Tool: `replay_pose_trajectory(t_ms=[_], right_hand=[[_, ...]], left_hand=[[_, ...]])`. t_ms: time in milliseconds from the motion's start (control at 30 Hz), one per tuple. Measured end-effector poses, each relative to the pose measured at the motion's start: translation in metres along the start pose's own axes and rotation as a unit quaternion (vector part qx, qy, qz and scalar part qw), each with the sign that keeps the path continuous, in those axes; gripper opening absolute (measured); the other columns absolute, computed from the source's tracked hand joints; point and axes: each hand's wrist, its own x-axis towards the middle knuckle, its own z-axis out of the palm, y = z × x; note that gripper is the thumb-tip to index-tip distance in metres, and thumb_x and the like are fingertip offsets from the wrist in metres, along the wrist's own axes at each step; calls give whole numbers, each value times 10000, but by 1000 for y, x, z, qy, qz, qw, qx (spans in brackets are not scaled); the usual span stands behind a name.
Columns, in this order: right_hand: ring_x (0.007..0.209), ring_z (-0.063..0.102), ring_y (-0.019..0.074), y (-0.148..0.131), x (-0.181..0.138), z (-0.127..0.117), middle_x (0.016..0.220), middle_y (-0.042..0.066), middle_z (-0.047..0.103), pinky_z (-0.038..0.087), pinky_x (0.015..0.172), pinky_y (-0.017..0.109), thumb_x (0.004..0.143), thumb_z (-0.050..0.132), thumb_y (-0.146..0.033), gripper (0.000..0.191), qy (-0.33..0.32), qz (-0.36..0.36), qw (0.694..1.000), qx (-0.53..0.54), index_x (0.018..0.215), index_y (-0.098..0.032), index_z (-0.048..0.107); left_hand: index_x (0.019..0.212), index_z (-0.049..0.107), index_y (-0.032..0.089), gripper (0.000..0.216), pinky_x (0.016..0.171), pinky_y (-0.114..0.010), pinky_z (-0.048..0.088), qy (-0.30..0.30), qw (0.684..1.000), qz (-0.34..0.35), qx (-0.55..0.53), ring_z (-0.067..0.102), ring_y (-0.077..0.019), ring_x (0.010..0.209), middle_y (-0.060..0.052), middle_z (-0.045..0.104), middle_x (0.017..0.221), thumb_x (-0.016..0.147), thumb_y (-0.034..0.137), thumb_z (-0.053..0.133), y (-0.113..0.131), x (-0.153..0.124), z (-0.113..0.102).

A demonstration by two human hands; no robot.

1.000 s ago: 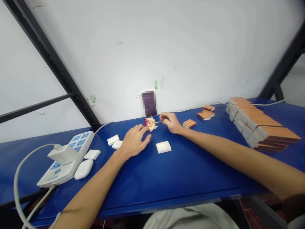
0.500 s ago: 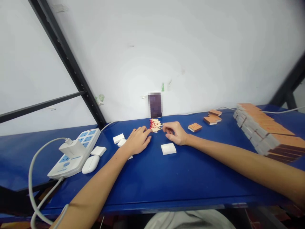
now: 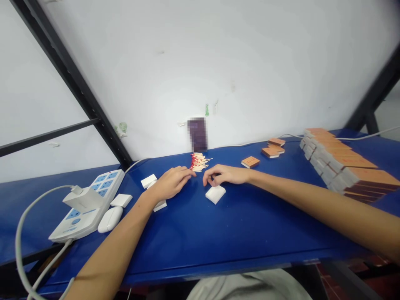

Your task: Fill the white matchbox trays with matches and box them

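My left hand (image 3: 172,182) lies palm down with its fingers stretched out. Its fingertips reach the near edge of a pile of matches (image 3: 199,162) with red heads pointing left. My right hand (image 3: 223,175) is bent, its thumb and curled fingers at the back edge of a white matchbox tray (image 3: 215,194); the exact contact is partly hidden. More small white trays (image 3: 148,181) lie beside and partly behind my left hand and wrist.
A matchbox (image 3: 250,162) and several others (image 3: 270,152) lie at the back right, near long stacks of orange-topped boxes (image 3: 353,160). At left are a power strip (image 3: 104,183) with a plugged-in charger and a white earbud case (image 3: 110,219). A blurred dark panel (image 3: 198,135) leans on the wall.
My right hand has moved from the match pile toward me, down to the white tray, which has turned. My left hand stays beside the matches. The whole view has shifted slightly.
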Motion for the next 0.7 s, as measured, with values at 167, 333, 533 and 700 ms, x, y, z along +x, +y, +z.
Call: replay_pose_trajectory(t_ms=[167, 333, 533, 700], right_hand=[[764, 482, 122, -15, -5, -5, 924, 9, 611, 394, 650, 214, 675, 708, -242, 368, -108, -1, 992, -60, 1034, -174, 666], [603, 425, 84, -8, -1, 9, 690, -35, 537, 350, 544, 198, 694, 638, -174, 100, -17, 6, 996, -85, 791, -156, 648], [602, 473, 92, 5, 4, 24, 656, -24, 574, 359, 569, 216, 714, 623, -195, 65, 98, 4, 990, -101, 752, -156, 659], [587, 460, 103, 6, 6, 22, 645, -15, 564, 359, 560, 234, 747, 603, -287, 150, 153, -7, 987, -36, 770, -152, 664]], left_hand=[[1215, 585, 225, 382, 857, -304, 464, 31, 998, 3, -49, 612, -163, 922, -43, 665, 1035, 932, 143, 342, -1, 0, 0], [1112, 609, 187, 388, 830, -279, 488, 70, 993, 4, -93, 609, -149, 894, -50, 656, 1004, 862, 80, 331, 1, 1, -3], [969, 625, 179, 288, 771, -268, 485, 112, 991, 3, -71, 605, -142, 834, -41, 654, 936, 841, 85, 385, 4, 1, -6], [1000, 617, 179, 195, 765, -303, 488, 111, 994, -25, 3, 600, -172, 810, -47, 631, 924, 839, 262, 547, 10, 0, -6]])
